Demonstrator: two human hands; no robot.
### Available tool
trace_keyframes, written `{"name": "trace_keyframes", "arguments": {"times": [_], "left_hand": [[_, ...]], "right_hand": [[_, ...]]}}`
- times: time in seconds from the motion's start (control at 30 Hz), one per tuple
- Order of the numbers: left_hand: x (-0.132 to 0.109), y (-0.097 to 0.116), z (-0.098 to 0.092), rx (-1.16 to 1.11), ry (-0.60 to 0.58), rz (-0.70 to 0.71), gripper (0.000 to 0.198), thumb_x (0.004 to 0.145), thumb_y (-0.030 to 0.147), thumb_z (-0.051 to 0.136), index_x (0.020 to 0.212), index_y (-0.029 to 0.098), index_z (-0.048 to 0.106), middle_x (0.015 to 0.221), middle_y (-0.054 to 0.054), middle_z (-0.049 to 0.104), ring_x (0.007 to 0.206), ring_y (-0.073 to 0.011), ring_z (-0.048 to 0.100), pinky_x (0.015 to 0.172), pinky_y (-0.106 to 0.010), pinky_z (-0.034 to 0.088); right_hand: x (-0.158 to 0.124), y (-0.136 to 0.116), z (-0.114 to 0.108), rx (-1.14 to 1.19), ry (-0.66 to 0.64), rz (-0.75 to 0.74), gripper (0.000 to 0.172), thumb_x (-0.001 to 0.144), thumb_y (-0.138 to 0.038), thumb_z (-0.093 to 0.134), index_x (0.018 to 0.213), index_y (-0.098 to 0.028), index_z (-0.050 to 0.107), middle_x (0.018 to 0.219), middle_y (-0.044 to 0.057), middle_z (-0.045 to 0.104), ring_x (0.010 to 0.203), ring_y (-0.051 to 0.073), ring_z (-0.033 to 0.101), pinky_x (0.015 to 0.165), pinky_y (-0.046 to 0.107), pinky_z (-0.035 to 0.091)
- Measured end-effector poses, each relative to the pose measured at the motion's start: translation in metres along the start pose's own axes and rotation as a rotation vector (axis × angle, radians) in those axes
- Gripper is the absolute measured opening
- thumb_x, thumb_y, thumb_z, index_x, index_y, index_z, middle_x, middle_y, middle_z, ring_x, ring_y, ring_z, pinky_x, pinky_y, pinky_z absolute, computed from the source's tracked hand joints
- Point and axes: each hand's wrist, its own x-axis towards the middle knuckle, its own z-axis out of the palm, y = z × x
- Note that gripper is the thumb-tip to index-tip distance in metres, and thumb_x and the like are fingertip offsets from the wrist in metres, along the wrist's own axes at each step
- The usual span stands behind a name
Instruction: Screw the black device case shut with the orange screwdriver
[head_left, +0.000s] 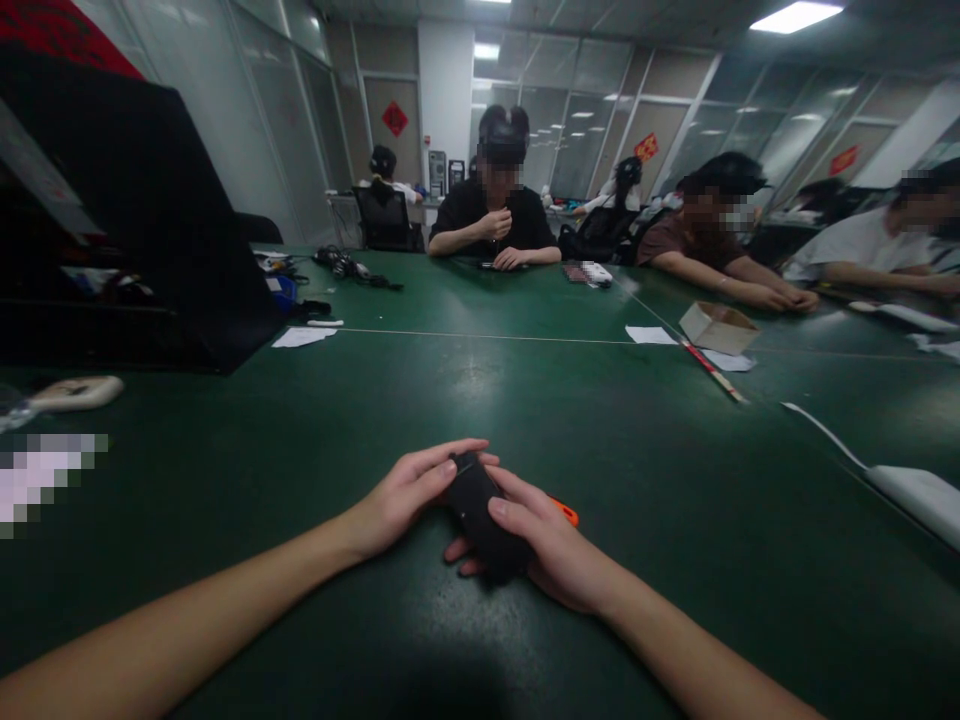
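A black, rounded rectangular device (484, 520), about palm-sized, is held tilted above the green table; its exact kind I cannot make out. My right hand (551, 535) wraps round its right side, thumb on the upper face and fingertips showing past the left edge. At the far end, my left hand (412, 485) has its thumb pressed on the device's top corner, with the fingers reaching behind it. Just beyond my right hand lies an orange object (564, 511), mostly hidden by that hand.
The green table (360, 400) carries a big black box-like case (150, 220) at left, a small open carton (718, 328), a red-and-white stick (712, 372), paper (304, 337) and a white power strip (915, 495). Across the table sits a person (495, 215); others sit at right.
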Motion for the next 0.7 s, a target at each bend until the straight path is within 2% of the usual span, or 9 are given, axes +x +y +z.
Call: {"name": "trace_keyframes", "arguments": {"times": [0.13, 0.23, 0.37, 0.47, 0.53, 0.6, 0.7], "left_hand": [[0.0013, 0.0030, 0.0039, -0.062, 0.031, -0.015, 0.044, 0.097, 0.038, 0.055, 0.134, 0.015, 0.061, 0.134, -0.018, 0.064, 0.121, -0.0321, 0.061, 0.104, -0.045, 0.043], [0.0011, 0.0044, 0.0062, -0.040, 0.082, -0.009, 0.043, 0.097, 0.038, 0.055, 0.131, 0.014, 0.063, 0.131, -0.018, 0.066, 0.119, -0.0326, 0.063, 0.101, -0.045, 0.046], [0.0004, 0.0024, 0.0067, 0.018, 0.134, 0.013, 0.045, 0.098, 0.043, 0.051, 0.133, 0.016, 0.060, 0.131, -0.018, 0.065, 0.115, -0.0318, 0.064, 0.092, -0.041, 0.051], [0.0006, 0.0010, 0.0064, 0.035, 0.100, 0.061, 0.061, 0.091, 0.046, 0.063, 0.145, 0.021, 0.046, 0.137, -0.018, 0.061, 0.116, -0.0299, 0.064, 0.093, -0.039, 0.051], [0.0006, 0.0020, 0.0066, 0.048, 0.057, 0.050, 0.076, 0.082, 0.039, 0.076, 0.148, 0.023, 0.040, 0.140, -0.018, 0.059, 0.118, -0.0290, 0.063, 0.099, -0.040, 0.049], [0.0005, 0.0037, 0.0068, 0.062, 0.036, 0.010, 0.077, 0.079, 0.032, 0.080, 0.145, 0.020, 0.043, 0.137, -0.017, 0.060, 0.120, -0.0293, 0.062, 0.103, -0.041, 0.047], [0.0009, 0.0044, 0.0050, 0.035, 0.064, -0.001, 0.067, 0.081, 0.030, 0.077, 0.140, 0.017, 0.049, 0.132, -0.016, 0.063, 0.120, -0.0311, 0.062, 0.103, -0.043, 0.047]], "right_hand": [[0.0011, 0.0012, -0.0031, -0.023, -0.012, 0.001, 0.064, 0.084, -0.044, 0.073, 0.137, -0.023, 0.046, 0.118, 0.011, 0.063, 0.090, 0.025, 0.076, 0.078, 0.038, 0.057], [0.0010, -0.0017, -0.0034, -0.077, -0.056, 0.017, 0.073, 0.080, -0.038, 0.079, 0.141, -0.024, 0.042, 0.124, 0.013, 0.061, 0.088, 0.024, 0.076, 0.077, 0.035, 0.057], [0.0007, -0.0043, -0.0021, -0.156, -0.089, 0.015, 0.072, 0.085, -0.037, 0.075, 0.145, -0.025, 0.037, 0.126, 0.014, 0.062, 0.085, 0.021, 0.076, 0.076, 0.034, 0.056], [0.0008, -0.0031, -0.0012, -0.178, -0.088, -0.032, 0.072, 0.088, -0.039, 0.071, 0.148, -0.026, 0.033, 0.127, 0.014, 0.061, 0.088, 0.021, 0.076, 0.078, 0.034, 0.055], [0.0007, -0.0026, -0.0006, -0.191, -0.078, -0.065, 0.072, 0.089, -0.039, 0.070, 0.149, -0.027, 0.032, 0.130, 0.013, 0.060, 0.089, 0.020, 0.075, 0.080, 0.036, 0.055], [0.0001, -0.0032, -0.0002, -0.212, -0.059, -0.088, 0.072, 0.088, -0.039, 0.070, 0.148, -0.026, 0.033, 0.133, 0.014, 0.059, 0.090, 0.019, 0.074, 0.083, 0.037, 0.055], [-0.0009, -0.0050, -0.0002, -0.251, -0.067, -0.076, 0.079, 0.083, -0.033, 0.077, 0.149, -0.028, 0.032, 0.137, 0.012, 0.057, 0.098, 0.020, 0.072, 0.093, 0.038, 0.052]]}}
